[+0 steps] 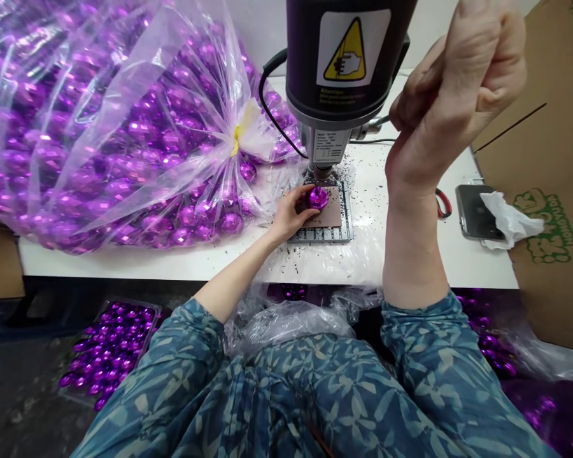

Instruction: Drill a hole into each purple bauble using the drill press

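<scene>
My left hand pinches a shiny purple faceted ball between thumb and fingers. The ball rests on a brown board lying over the slotted metal base of a bench drill press. Right above the ball is the drill's chuck; any bit in it is too small to make out. Raised at the right of the machine, my right hand is closed around the drill press's feed lever, its grip mostly hidden by the fingers.
A big clear bag of purple balls, tied with a yellow tie, covers the table's left. A phone with a crumpled tissue, a red-handled tool and a cardboard box are at right. Below left sits a tray of balls.
</scene>
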### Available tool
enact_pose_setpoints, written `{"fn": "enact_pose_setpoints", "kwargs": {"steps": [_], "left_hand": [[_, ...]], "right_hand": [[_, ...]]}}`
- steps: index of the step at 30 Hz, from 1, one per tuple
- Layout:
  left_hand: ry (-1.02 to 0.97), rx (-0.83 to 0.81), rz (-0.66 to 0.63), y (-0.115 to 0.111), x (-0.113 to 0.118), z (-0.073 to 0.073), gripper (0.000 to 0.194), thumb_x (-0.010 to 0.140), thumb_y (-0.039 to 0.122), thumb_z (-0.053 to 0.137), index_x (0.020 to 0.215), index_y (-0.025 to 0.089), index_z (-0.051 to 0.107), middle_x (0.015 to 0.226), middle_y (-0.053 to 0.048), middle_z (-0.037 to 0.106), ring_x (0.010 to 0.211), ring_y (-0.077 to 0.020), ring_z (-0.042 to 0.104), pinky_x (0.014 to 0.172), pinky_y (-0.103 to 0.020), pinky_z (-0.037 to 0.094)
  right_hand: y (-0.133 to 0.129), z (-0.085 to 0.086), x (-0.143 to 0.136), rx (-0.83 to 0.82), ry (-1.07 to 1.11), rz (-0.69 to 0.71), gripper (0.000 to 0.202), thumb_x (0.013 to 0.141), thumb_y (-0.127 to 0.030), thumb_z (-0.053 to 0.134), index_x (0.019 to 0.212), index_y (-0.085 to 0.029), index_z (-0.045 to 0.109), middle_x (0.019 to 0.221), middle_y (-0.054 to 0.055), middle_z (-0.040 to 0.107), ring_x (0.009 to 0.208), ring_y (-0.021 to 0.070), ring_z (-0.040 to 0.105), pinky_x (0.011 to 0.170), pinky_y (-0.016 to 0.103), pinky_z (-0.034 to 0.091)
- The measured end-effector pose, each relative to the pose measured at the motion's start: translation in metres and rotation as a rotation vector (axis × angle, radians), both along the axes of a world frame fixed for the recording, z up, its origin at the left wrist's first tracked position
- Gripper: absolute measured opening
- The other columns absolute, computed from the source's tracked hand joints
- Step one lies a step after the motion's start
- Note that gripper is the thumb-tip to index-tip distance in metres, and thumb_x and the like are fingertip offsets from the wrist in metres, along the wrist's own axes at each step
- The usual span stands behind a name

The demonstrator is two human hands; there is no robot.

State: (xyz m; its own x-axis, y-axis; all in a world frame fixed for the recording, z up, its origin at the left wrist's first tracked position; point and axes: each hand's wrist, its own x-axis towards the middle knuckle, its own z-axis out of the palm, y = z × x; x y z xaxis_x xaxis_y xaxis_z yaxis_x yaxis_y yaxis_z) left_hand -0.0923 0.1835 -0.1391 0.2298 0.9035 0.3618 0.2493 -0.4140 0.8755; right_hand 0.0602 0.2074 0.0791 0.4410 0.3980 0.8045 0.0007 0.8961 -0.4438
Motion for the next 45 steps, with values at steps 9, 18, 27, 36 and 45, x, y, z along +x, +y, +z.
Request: {"fn": "enact_pose_setpoints", "kwargs": {"steps": [9,18,27,36,45], "left_hand": [[-0.108,-0.069,-0.005,-0.012,0.005,-0.007,0.061,0.092,0.046,0.087,0.142,0.025,0.060,0.143,-0.015,0.073,0.136,-0.0312,0.071,0.119,-0.051,0.057],[-0.133,-0.120,-0.012,-0.011,0.009,0.003,0.058,0.083,0.035,0.095,0.131,0.022,0.065,0.132,-0.012,0.080,0.125,-0.0297,0.077,0.113,-0.049,0.062],[-0.146,-0.098,-0.020,-0.009,0.011,-0.002,0.058,0.083,0.035,0.096,0.131,0.022,0.065,0.131,-0.012,0.080,0.124,-0.0295,0.077,0.112,-0.049,0.062],[-0.172,-0.115,-0.046,-0.012,0.010,-0.001,0.060,0.085,0.046,0.094,0.133,0.024,0.065,0.134,-0.012,0.079,0.127,-0.0310,0.076,0.114,-0.050,0.061],[-0.185,-0.086,-0.046,-0.011,0.011,-0.004,0.058,0.086,0.042,0.094,0.132,0.023,0.065,0.134,-0.013,0.079,0.127,-0.0306,0.077,0.114,-0.050,0.061]], "right_hand": [[0.000,-0.003,-0.001,0.055,0.016,0.040,0.050,0.086,-0.057,0.073,0.071,-0.019,0.044,0.049,-0.011,0.029,0.040,-0.0005,0.025,0.044,0.023,0.012],[0.002,-0.004,0.000,0.029,-0.021,-0.006,0.048,0.090,-0.058,0.066,0.074,-0.019,0.044,0.051,-0.010,0.025,0.043,-0.0004,0.024,0.046,0.023,0.013],[-0.021,-0.020,-0.005,0.044,0.029,-0.027,0.053,0.093,-0.055,0.071,0.067,-0.019,0.044,0.055,-0.007,0.021,0.043,0.0004,0.025,0.048,0.025,0.018],[-0.026,-0.042,-0.002,0.127,0.027,-0.066,0.060,0.099,-0.043,0.069,0.060,-0.014,0.034,0.056,-0.003,0.007,0.045,-0.0009,0.024,0.048,0.018,0.021],[-0.018,-0.061,0.003,0.145,0.081,-0.166,0.072,0.091,-0.050,0.072,0.067,-0.016,0.013,0.056,-0.004,0.003,0.044,-0.0005,0.010,0.048,0.023,0.016]]}}
